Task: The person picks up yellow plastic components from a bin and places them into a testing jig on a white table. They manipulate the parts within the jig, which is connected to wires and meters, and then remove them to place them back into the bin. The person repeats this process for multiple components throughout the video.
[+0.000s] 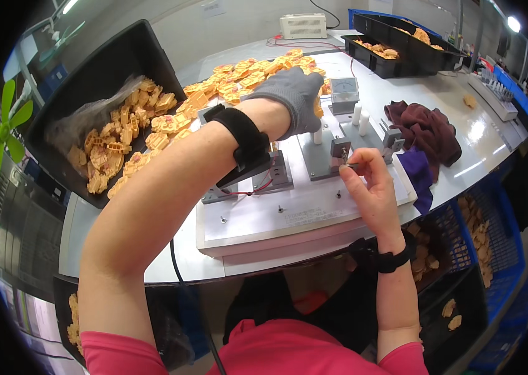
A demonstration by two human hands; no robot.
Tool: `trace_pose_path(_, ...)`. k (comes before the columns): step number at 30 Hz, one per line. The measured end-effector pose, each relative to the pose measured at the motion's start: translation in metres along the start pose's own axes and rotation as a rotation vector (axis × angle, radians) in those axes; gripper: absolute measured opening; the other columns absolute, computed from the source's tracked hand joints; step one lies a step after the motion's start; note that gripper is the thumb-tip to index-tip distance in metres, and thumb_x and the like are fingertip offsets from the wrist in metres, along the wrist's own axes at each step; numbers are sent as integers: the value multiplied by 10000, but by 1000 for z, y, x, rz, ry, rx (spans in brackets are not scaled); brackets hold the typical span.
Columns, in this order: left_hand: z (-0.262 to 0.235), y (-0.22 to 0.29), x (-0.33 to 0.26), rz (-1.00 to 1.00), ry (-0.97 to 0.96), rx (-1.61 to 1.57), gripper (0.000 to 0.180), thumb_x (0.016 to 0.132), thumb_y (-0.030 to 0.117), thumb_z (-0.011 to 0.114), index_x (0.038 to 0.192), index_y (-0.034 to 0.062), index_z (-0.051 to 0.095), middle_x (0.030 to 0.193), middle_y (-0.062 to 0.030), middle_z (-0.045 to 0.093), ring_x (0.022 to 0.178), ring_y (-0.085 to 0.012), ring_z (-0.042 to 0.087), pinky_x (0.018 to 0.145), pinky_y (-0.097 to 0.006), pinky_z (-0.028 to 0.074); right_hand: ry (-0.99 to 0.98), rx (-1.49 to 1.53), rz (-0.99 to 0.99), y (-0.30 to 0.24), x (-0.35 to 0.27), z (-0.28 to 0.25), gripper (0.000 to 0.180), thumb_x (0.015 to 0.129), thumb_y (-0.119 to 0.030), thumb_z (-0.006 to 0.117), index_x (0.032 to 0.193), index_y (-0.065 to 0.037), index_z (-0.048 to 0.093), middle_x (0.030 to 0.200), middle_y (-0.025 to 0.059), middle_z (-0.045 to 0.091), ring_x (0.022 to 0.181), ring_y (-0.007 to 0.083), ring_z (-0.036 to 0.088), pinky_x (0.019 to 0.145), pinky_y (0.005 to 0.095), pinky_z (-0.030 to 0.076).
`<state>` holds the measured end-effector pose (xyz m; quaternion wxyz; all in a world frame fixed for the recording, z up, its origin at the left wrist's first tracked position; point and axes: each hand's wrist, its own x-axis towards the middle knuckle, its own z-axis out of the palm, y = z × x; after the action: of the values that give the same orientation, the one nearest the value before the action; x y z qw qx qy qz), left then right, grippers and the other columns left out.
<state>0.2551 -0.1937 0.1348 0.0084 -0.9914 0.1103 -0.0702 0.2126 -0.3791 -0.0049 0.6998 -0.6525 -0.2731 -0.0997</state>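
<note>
My left hand (292, 100), in a grey knitted glove, reaches over the grey test fixture (318, 156). Its fingers curl down around an orange plastic part (319, 107), mostly hidden by the glove. My bare right hand (371, 187) is closed at the front of the fixture, with thumb and forefinger pinching a small dark metal lever (353, 165) beside a grey block. White posts (364, 123) stand on the fixture behind that hand. A small analog meter (344, 91) sits just beyond the gloved fingers.
A heap of orange parts (233, 81) spreads across the table, beside a tilted black bin (145, 50) holding more. Another fixture (270, 172) with red wires stands under my left forearm. Dark red cloth (429, 134) lies at right. Black trays (395, 62) and a white power unit (303, 26) stand behind.
</note>
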Motion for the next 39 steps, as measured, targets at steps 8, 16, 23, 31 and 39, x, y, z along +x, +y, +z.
trace_pose_path(8, 12, 22, -12, 118, -171, 20, 565, 777, 264, 768, 1253, 60, 541, 1065, -214, 653, 993, -396, 656, 852, -453, 531, 20, -68, -95, 3, 0, -1, 215, 871, -150, 710, 996, -38, 576, 844, 13, 574, 757, 121, 528, 702, 270, 446)
trace_pose_path(16, 4, 21, -35, 158, -124, -129, 541, 809, 210, 752, 1294, 69, 557, 1246, -213, 600, 1142, -363, 606, 922, -444, 505, 8, -47, -50, 2, 0, -1, 209, 890, -149, 697, 1030, -42, 584, 873, 28, 608, 751, 111, 545, 697, 269, 454)
trace_pose_path(23, 3, -48, -193, -6, 454, -236, 566, 814, 45, 723, 1351, 47, 545, 1364, -160, 543, 1272, -305, 520, 1042, -382, 438, 59, -176, -70, 6, -2, -1, 285, 911, -131, 678, 1175, -57, 599, 977, 49, 626, 832, 113, 575, 743, 267, 467)
trace_pose_path(31, 144, -154, -386, -887, 548, -485, 404, 909, 65, 654, 1306, 38, 584, 1056, -39, 610, 914, -127, 552, 851, -266, 465, 11, 31, 80, 8, 2, -9, 235, 962, -80, 619, 1180, -56, 532, 991, 0, 565, 887, 75, 545, 805, 229, 456)
trace_pose_path(39, 167, -153, -380, -1018, 569, -479, 290, 932, 41, 620, 1221, 31, 639, 936, 9, 574, 799, -78, 480, 760, -230, 442, 60, 164, 148, 5, 2, -16, 128, 1009, -117, 563, 1114, -51, 531, 870, -18, 530, 788, 63, 506, 761, 223, 427)
